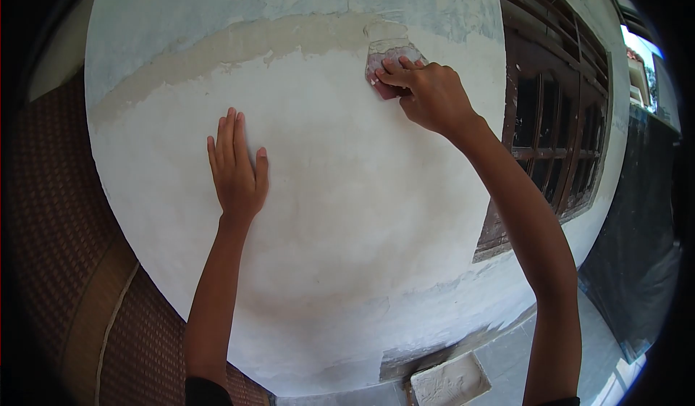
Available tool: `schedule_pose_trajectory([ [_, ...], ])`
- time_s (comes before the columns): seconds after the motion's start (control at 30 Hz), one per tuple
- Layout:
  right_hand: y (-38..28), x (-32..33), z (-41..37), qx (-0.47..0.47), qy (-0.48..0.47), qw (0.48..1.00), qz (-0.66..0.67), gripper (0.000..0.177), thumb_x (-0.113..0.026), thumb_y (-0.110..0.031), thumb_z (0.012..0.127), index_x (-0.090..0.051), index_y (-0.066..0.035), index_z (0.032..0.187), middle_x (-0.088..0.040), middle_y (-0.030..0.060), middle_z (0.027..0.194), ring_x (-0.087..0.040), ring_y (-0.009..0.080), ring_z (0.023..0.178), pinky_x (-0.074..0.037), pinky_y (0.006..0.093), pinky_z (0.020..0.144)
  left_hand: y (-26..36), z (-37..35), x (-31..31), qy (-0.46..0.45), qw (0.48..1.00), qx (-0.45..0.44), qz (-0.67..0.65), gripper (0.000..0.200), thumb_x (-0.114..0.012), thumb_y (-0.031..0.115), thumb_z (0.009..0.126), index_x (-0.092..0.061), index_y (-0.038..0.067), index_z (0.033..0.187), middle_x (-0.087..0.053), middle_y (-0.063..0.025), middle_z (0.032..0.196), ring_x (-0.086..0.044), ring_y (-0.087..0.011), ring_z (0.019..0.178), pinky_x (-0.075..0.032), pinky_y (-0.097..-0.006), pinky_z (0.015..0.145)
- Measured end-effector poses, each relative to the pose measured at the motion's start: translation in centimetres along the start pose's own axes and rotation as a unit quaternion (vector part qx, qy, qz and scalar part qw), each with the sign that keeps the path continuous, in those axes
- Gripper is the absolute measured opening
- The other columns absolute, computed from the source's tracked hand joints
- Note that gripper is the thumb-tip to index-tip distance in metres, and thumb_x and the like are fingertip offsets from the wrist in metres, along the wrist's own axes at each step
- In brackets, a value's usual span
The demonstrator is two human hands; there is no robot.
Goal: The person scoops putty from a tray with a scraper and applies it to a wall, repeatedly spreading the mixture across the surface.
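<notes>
My right hand (433, 96) grips a reddish putty knife (381, 65), its wide blade pressed to the wall near the top. Pale wet putty (384, 32) lies at the blade's upper edge. My left hand (237, 168) rests flat on the wall (326, 167), fingers stretched upward, holding nothing. Above both hands a beige band of putty (268, 38) curves across the wall, with ragged lower edges against the whiter coat. Bluish-grey older paint shows above that band.
A tray of putty (450, 383) sits on the tiled floor (507, 355) below. To the right is a dark wooden window (557, 116) set in the wall, with a black sheet (637, 225) beyond it. Woven brown panelling (58, 189) stands at the left.
</notes>
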State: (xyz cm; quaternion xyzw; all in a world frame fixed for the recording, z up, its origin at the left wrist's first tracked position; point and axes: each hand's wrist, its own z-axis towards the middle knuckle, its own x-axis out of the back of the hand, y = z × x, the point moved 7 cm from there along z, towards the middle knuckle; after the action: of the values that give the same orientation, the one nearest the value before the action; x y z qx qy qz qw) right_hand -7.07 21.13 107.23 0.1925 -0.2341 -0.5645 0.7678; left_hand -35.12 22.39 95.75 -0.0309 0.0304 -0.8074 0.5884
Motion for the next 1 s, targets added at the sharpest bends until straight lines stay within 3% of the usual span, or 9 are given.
schedule_pose_trajectory([
  [0.13, 0.1, 1.7, 0.6, -0.013, -0.064, 0.998, -0.006, 0.039, -0.063, 0.001, 0.08, -0.073, -0.019, 0.111, -0.074, 0.0056, 0.094, -0.073, 0.0257, 0.092, -0.058, 0.0409, 0.067, -0.2, -0.1, -0.3, -0.01, 1.0, 0.003, -0.007, 0.062, -0.048, 0.015, 0.095, -0.03, 0.004, 0.153, -0.031, -0.0113, 0.159, -0.024, -0.0288, 0.15, -0.014, -0.0519, 0.121],
  [0.2, -0.5, 2.9, 0.2, -0.01, -0.097, 0.994, 0.04, 0.047, -0.069, 0.003, 0.077, -0.07, -0.017, 0.119, -0.073, 0.009, 0.11, -0.072, 0.0255, 0.098, -0.059, 0.0388, 0.083, -0.3, -0.1, -0.3, -0.02, 1.0, 0.005, -0.01, 0.062, -0.046, 0.017, 0.096, -0.027, 0.004, 0.154, -0.029, -0.0108, 0.16, -0.022, -0.0285, 0.15, -0.012, -0.0517, 0.122],
  [0.23, -0.7, 3.4, -0.1, -0.009, -0.096, 0.995, 0.038, 0.047, -0.069, 0.003, 0.077, -0.07, -0.017, 0.119, -0.073, 0.009, 0.11, -0.072, 0.0255, 0.098, -0.059, 0.0388, 0.083, -0.3, -0.1, -0.3, -0.021, 1.0, 0.003, -0.012, 0.063, -0.046, 0.016, 0.096, -0.027, 0.004, 0.154, -0.028, -0.0107, 0.161, -0.022, -0.0284, 0.15, -0.012, -0.0516, 0.122],
  [0.33, -0.7, 4.8, -0.3, -0.014, -0.072, 0.995, 0.074, 0.04, -0.068, 0.003, 0.083, -0.071, -0.016, 0.119, -0.074, 0.011, 0.108, -0.073, 0.0263, 0.096, -0.059, 0.0371, 0.081, -0.1, -0.1, -0.1, -0.01, 1.0, 0.001, -0.008, 0.063, -0.049, 0.016, 0.095, -0.029, 0.004, 0.154, -0.03, -0.0104, 0.16, -0.025, -0.0281, 0.149, -0.014, -0.0512, 0.121],
  [0.4, 0.8, 6.3, 0.5, -0.069, 0.017, 0.988, 0.14, 0.034, -0.068, 0.002, 0.087, -0.07, -0.013, 0.117, -0.074, 0.0116, 0.106, -0.073, 0.0264, 0.096, -0.059, 0.0354, 0.081, 0.0, -0.1, 0.1, 0.0, 1.0, 0.001, -0.003, 0.063, -0.052, 0.016, 0.094, -0.032, 0.004, 0.153, -0.032, -0.0102, 0.159, -0.028, -0.0279, 0.148, -0.016, -0.0508, 0.121],
  [0.43, 1.0, 7.5, 1.3, -0.045, 0.104, 0.98, 0.161, 0.027, -0.061, 0.002, 0.091, -0.069, -0.01, 0.113, -0.074, 0.0141, 0.101, -0.073, 0.0299, 0.089, -0.059, 0.0362, 0.077, -0.1, -0.1, 0.1, -0.003, 1.0, 0.003, -0.003, 0.063, -0.052, 0.016, 0.094, -0.032, 0.004, 0.153, -0.032, -0.01, 0.159, -0.028, -0.0278, 0.148, -0.016, -0.0507, 0.121],
  [0.5, 3.0, 8.0, 2.2, -0.171, 0.146, 0.942, 0.249, 0.028, -0.06, 0.001, 0.091, -0.069, -0.009, 0.115, -0.074, 0.0135, 0.103, -0.073, 0.0251, 0.09, -0.057, 0.0334, 0.08, -0.2, -0.1, 0.0, -0.006, 1.0, 0.005, -0.003, 0.063, -0.052, 0.017, 0.094, -0.032, 0.004, 0.153, -0.032, -0.0099, 0.159, -0.028, -0.0277, 0.148, -0.016, -0.0506, 0.121],
  [0.7, 8.1, 3.4, 4.0, -0.323, 0.152, 0.844, 0.401, 0.025, -0.068, -0.011, 0.09, -0.071, -0.011, 0.115, -0.073, 0.0055, 0.099, -0.067, 0.0123, 0.091, -0.054, 0.0279, 0.083, -0.4, -0.3, -0.2, -0.017, 1.0, 0.001, -0.003, 0.064, -0.047, 0.017, 0.096, -0.026, 0.006, 0.155, -0.027, -0.0088, 0.162, -0.022, -0.0273, 0.15, -0.013, -0.0504, 0.122],
  [1.0, 6.9, 0.8, 3.8, -0.312, 0.151, 0.866, 0.36, 0.026, -0.076, -0.015, 0.086, -0.073, -0.013, 0.112, -0.073, 0.0057, 0.099, -0.067, 0.0124, 0.088, -0.054, 0.0282, 0.083, -0.3, -0.2, -0.2, -0.013, 1.0, 0.004, -0.009, 0.064, -0.048, 0.016, 0.095, -0.027, 0.006, 0.155, -0.027, -0.0087, 0.162, -0.022, -0.027, 0.15, -0.013, -0.0503, 0.122],
])
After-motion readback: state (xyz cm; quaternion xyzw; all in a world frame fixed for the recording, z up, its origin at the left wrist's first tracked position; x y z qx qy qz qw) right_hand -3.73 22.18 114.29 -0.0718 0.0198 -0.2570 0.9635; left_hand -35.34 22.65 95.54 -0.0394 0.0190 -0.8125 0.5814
